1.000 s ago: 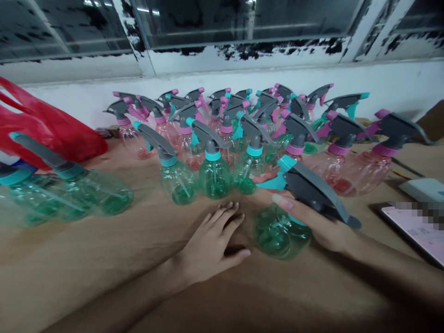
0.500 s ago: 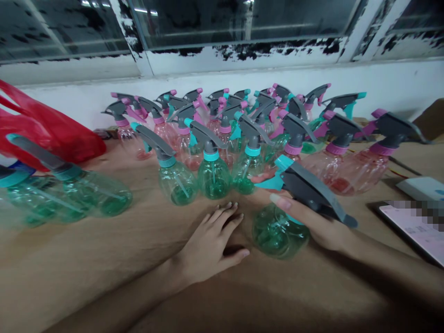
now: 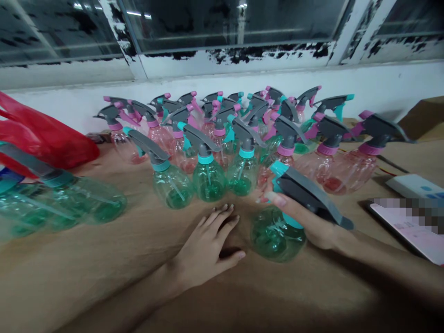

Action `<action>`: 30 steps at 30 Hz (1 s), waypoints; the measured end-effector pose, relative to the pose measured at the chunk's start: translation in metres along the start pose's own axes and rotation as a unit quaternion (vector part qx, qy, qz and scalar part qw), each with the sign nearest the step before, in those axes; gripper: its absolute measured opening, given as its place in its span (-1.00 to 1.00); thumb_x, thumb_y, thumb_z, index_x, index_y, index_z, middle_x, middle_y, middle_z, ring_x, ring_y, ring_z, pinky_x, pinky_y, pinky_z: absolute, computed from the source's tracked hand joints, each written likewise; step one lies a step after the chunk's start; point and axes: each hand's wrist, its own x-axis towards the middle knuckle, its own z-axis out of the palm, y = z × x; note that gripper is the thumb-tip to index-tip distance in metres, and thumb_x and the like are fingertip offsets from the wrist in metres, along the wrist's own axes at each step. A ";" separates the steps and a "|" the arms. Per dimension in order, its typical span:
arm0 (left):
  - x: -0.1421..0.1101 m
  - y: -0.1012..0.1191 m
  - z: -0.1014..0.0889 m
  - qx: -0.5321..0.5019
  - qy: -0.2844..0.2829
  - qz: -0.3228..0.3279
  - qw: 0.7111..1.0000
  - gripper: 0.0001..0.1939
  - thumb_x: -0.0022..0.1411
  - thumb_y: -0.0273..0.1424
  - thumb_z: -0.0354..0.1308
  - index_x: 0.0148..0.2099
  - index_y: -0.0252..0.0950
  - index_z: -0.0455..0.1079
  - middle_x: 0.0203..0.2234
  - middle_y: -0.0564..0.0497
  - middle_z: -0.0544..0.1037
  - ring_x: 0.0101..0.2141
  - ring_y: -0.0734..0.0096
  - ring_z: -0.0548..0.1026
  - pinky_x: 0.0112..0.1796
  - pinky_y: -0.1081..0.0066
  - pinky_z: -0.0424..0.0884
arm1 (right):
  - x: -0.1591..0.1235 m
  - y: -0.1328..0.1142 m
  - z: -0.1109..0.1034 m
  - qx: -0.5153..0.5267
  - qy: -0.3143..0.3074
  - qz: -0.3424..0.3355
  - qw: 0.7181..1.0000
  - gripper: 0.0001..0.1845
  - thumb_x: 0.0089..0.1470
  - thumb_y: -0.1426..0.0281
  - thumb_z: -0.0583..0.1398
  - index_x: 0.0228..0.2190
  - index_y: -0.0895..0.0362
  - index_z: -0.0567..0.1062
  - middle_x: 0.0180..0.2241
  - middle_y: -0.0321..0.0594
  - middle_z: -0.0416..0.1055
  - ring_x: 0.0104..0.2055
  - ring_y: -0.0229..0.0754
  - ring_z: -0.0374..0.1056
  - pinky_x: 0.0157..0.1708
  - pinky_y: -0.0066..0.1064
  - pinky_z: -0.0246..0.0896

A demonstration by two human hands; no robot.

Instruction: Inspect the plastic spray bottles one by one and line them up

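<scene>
My right hand [image 3: 314,224] is wrapped round the neck of a green spray bottle [image 3: 275,240] with a grey and turquoise head. The bottle leans, its nozzle pointing away from me to the left, and my fingers are at its trigger. Beside it, my left hand [image 3: 206,252] lies flat on the wooden table [image 3: 149,273] with fingers spread, touching no bottle. Just beyond my left fingertips stand three green spray bottles [image 3: 209,178] with turquoise collars in a row.
Many pink-collared spray bottles [image 3: 333,162] and some turquoise ones crowd toward the wall. More green bottles [image 3: 100,199] stand at the left, before a red plastic bag [image 3: 58,138]. At the right lie a phone [image 3: 398,219], a white box [image 3: 416,185] and a brown carton [image 3: 425,118].
The trigger of the held bottle stuck out earlier and is now pulled in toward the neck by my right fingers. My left hand stays flat; the view has shifted slightly.
</scene>
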 end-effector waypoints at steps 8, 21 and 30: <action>-0.001 -0.001 0.002 -0.005 0.011 -0.005 1.000 -0.35 0.27 -0.04 0.05 0.27 -0.28 0.11 0.22 -0.17 0.18 0.20 0.05 0.13 0.12 0.06 0.12 | 0.009 -0.013 0.001 0.047 -0.047 -0.007 0.998 -0.69 0.17 0.19 0.13 -0.07 -0.07 0.48 -0.05 -0.29 0.47 0.09 -0.06 0.31 0.18 -0.11 0.09; -0.001 -0.002 0.003 -0.009 0.018 -0.005 1.000 -0.37 0.28 -0.05 0.06 0.27 -0.27 0.11 0.21 -0.18 0.20 0.19 0.03 0.15 0.11 0.06 0.13 | 0.012 -0.021 0.001 0.085 -0.038 -0.022 0.995 -0.66 0.07 0.32 0.23 -0.07 -0.06 0.42 0.04 -0.26 0.39 0.15 -0.08 0.25 0.13 -0.19 0.19; 0.000 -0.002 0.002 0.008 -0.001 -0.002 1.000 -0.34 0.28 -0.05 0.06 0.26 -0.34 0.11 0.23 -0.21 0.17 0.21 0.05 0.11 0.13 0.06 0.12 | 0.012 -0.019 0.003 0.076 -0.025 -0.001 0.997 -0.72 0.09 0.29 0.21 -0.12 0.00 0.42 -0.04 -0.23 0.42 -0.07 -0.10 0.41 0.05 -0.17 0.28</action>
